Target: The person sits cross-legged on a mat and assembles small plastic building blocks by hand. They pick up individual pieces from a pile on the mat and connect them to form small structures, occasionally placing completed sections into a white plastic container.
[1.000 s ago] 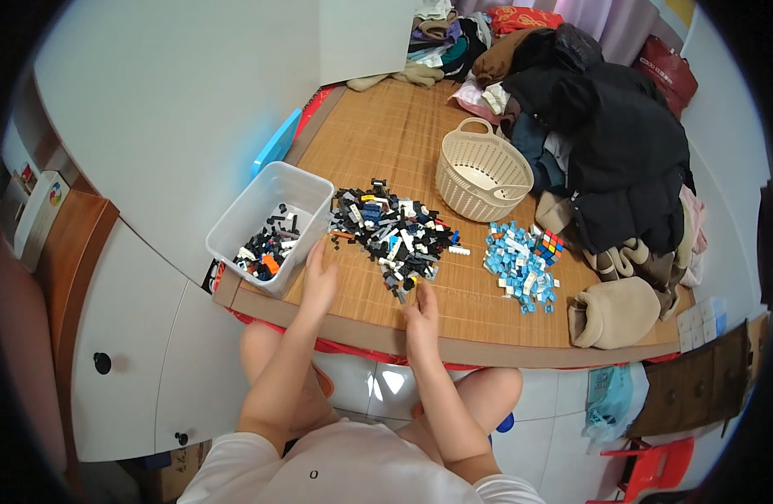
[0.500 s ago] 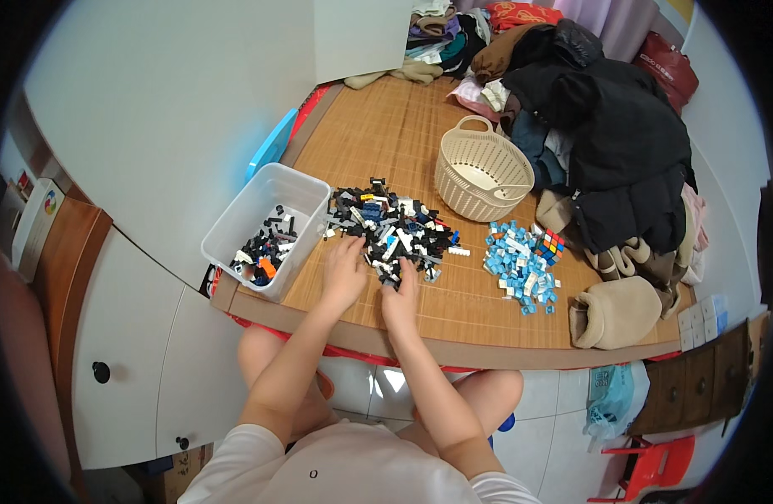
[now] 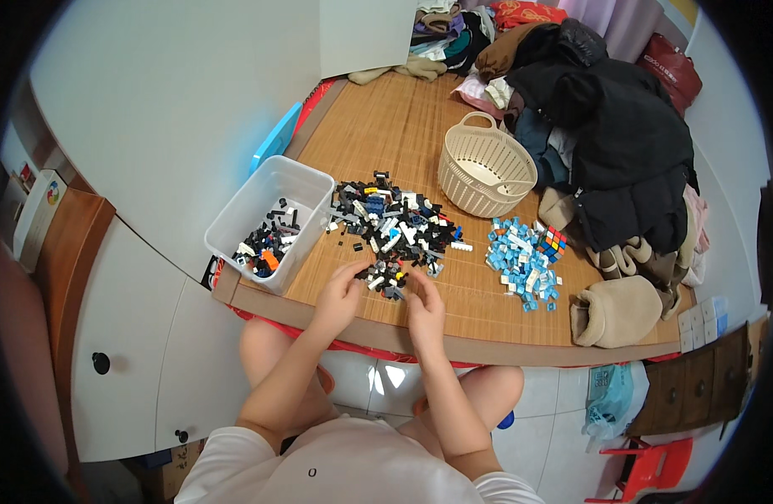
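Observation:
A large pile of mixed toy building bricks (image 3: pixel 395 223), mostly black, white and grey, lies on the bamboo mat (image 3: pixel 353 126). A smaller cluster of bricks (image 3: pixel 386 280) sits at the pile's near edge, between my two hands. My left hand (image 3: pixel 339 296) is at the cluster's left side, fingers stretched toward it. On the right side, my right hand (image 3: pixel 426 309) has its fingers apart and slightly curved around the bricks. Neither hand visibly holds a brick. To the left stands a clear plastic bin (image 3: pixel 311 202) with some bricks on its bottom.
A blue lid (image 3: pixel 275 139) leans behind the bin. To the right are blue and white small pieces (image 3: pixel 521 265), a colour puzzle cube (image 3: pixel 552 244) and a beige basket (image 3: pixel 453 168). Dark clothes (image 3: pixel 626 143) are heaped at the far right. The mat's front border (image 3: pixel 479 351) runs close to me.
Both hands have come nearer to me and farther apart. Some bricks have been drawn from the pile toward the front edge and now show between my hands.

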Available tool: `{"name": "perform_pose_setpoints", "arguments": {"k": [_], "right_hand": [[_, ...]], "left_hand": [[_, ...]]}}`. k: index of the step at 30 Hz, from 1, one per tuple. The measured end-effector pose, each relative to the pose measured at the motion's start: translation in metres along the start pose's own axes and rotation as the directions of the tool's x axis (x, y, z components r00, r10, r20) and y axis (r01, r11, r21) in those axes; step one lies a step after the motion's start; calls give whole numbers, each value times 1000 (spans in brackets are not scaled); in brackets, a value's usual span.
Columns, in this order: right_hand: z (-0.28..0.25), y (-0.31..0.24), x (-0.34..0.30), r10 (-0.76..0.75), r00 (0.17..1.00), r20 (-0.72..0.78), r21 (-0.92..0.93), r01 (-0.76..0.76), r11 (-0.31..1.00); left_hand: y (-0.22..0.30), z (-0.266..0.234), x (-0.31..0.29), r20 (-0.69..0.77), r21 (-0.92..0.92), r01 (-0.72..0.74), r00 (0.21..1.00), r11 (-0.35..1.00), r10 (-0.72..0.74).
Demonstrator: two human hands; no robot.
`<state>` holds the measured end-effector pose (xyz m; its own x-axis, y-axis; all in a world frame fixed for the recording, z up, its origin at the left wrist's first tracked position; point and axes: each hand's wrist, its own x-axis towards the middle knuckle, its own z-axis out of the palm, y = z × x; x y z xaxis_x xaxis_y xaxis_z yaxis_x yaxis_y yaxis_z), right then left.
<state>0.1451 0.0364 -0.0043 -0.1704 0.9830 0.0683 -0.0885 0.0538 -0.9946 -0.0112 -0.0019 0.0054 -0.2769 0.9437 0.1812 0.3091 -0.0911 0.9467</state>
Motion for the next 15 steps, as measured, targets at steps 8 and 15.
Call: {"name": "perform_pose_setpoints", "arguments": {"k": [8,15], "right_hand": [[4,-15,-42,218,976,-13,95,-216,972],[22,6,-36,175,985,-4,67,-174,982]], "left_hand": [[-10,8,-16,34,-487,253,962,836,-272],[-21,23,-28,-58,-194,-3,998,981,-8]]}}
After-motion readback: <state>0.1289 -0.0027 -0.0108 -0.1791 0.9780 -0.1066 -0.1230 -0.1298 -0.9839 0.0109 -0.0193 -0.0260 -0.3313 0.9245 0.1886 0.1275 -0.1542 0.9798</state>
